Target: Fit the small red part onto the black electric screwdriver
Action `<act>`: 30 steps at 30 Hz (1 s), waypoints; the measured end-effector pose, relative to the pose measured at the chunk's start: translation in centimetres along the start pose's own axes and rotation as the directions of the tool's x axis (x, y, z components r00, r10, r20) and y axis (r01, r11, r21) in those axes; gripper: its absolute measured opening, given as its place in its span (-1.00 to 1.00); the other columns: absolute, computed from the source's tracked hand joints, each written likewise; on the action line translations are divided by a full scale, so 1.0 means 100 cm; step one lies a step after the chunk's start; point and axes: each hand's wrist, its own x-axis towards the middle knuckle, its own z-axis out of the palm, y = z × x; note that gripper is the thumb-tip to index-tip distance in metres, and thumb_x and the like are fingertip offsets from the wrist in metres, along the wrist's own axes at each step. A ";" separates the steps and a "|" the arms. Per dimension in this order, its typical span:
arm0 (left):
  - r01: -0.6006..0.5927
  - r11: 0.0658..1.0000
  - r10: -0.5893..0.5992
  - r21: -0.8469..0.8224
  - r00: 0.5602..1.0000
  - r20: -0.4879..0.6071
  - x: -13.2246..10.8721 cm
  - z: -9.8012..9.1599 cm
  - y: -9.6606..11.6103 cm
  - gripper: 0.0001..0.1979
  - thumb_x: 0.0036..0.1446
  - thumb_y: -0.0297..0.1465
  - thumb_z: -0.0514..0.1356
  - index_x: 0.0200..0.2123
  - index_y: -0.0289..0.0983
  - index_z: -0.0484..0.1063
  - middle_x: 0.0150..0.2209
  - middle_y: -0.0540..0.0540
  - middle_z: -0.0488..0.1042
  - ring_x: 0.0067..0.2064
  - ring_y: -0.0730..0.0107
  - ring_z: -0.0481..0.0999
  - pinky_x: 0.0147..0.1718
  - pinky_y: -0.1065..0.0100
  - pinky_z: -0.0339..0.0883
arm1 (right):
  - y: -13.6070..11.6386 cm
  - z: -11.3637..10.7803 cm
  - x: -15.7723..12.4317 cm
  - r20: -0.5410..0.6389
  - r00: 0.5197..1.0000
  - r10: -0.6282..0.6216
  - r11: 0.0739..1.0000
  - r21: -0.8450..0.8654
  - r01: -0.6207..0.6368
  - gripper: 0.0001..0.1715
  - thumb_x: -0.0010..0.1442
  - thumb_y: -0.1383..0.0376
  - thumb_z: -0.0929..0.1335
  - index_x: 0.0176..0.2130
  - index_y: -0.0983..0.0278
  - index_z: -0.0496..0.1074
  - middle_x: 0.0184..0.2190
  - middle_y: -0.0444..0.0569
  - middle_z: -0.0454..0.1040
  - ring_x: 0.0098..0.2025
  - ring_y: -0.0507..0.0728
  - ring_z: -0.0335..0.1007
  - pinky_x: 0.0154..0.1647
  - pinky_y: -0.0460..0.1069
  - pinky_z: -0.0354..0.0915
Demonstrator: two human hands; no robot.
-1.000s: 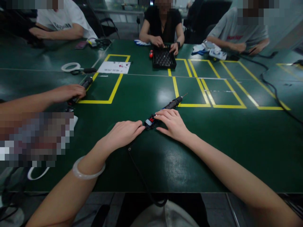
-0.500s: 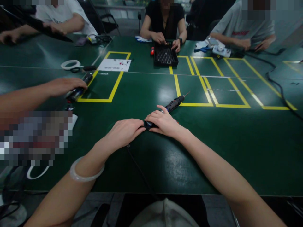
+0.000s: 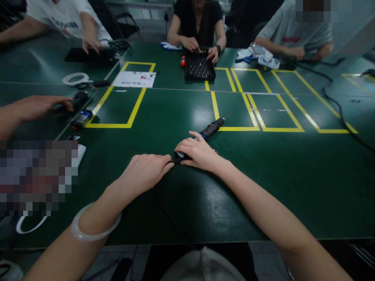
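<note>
Checking driver pos, where's it at?
> Screwdriver (image 3: 211, 127) flat on bench (image 3: 293, 175), center, just ahead of me. Lies slanted, bit pointing away & to the right. Front end crosses the near-left corner of a yellow tape box (image 3: 237, 129).

Right hand?
> Right hand (image 3: 198, 153) palm-down over the rear half of the body, fingers curled round it, holding it against the bench. Front half sticks out past the fingers.

Left?
> Left hand (image 3: 145, 171) palm-down, fingers half curled, tips at the tail end, touching the right hand's fingers. Pinching or just resting: can't tell, the tips hide it. Bracelet (image 3: 95, 230) on that wrist.

Cable?
> Black cable (image 3: 168, 212) shows from beneath the left hand, runs back twd me & off the bench edge.

Anyone else nearby?
> Co-worker's hand (image 3: 41, 107) far left, by a 2nd tool (image 3: 81, 117), well apart from mine. Person opposite has both hands at a black tray (image 3: 199, 68). Paper sheet (image 3: 134, 79) & tape roll (image 3: 75, 79) on the far-left side.
</note>
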 end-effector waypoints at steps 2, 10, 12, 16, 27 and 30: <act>0.022 1.000 -0.022 -0.008 0.999 0.028 0.001 -0.001 -0.003 -0.62 0.38 -0.15 -0.08 -0.21 -0.17 0.46 -0.28 -0.09 0.59 -0.27 0.09 0.58 -0.38 0.30 0.27 | 0.001 0.001 0.000 0.001 1.000 0.000 1.000 0.010 0.000 -0.64 0.19 0.26 0.46 -0.01 0.24 0.42 -0.02 0.02 0.53 0.05 0.24 0.40 0.35 0.27 -0.09; 0.031 0.998 -0.025 -0.057 0.994 0.104 0.006 0.001 -0.011 -0.54 0.39 -0.16 -0.17 -0.24 -0.20 0.48 -0.30 -0.14 0.57 -0.24 0.11 0.57 -0.34 0.30 0.25 | 0.003 0.002 0.000 0.015 1.000 0.014 0.999 0.034 -0.014 -0.63 0.21 0.24 0.45 0.01 0.24 0.42 -0.01 0.02 0.52 0.06 0.24 0.41 0.35 0.26 -0.09; -0.006 0.994 0.019 -0.108 0.993 0.119 0.009 0.003 -0.016 -0.57 0.37 -0.22 -0.15 -0.26 -0.20 0.48 -0.29 -0.12 0.56 -0.25 0.17 0.55 -0.37 0.33 0.20 | 0.003 0.002 0.001 0.020 1.000 0.016 0.999 0.037 -0.016 -0.62 0.21 0.24 0.45 0.01 0.25 0.42 -0.01 0.02 0.53 0.06 0.24 0.41 0.35 0.26 -0.09; -0.055 0.956 0.089 -0.288 0.991 0.103 0.014 0.009 -0.027 -0.58 0.35 -0.22 -0.15 -0.32 -0.20 0.46 -0.37 -0.07 0.52 -0.34 0.29 0.49 -0.42 0.37 0.14 | 0.003 0.001 0.002 0.026 1.000 0.018 0.999 0.045 -0.019 -0.61 0.20 0.25 0.46 0.01 0.25 0.42 -0.01 0.03 0.53 0.07 0.24 0.42 0.34 0.26 -0.08; -0.057 0.878 0.128 -0.474 0.985 0.119 0.015 0.009 -0.021 -0.58 0.35 -0.17 -0.15 -0.36 -0.22 0.37 -0.47 -0.03 0.44 -0.38 0.34 0.44 -0.41 0.38 0.11 | 0.003 0.001 0.002 0.034 0.999 0.013 0.998 0.058 -0.015 -0.61 0.18 0.25 0.47 0.00 0.26 0.42 -0.03 0.04 0.53 0.06 0.24 0.42 0.34 0.26 -0.07; -0.019 0.944 0.064 -0.329 0.990 0.125 0.012 0.007 -0.012 -0.62 0.35 -0.17 -0.13 -0.33 -0.21 0.38 -0.39 -0.06 0.48 -0.34 0.26 0.47 -0.41 0.35 0.08 | 0.004 0.000 0.002 0.036 0.999 0.009 0.999 0.052 -0.011 -0.61 0.18 0.25 0.47 -0.01 0.26 0.42 -0.04 0.03 0.53 0.04 0.23 0.42 0.34 0.25 -0.06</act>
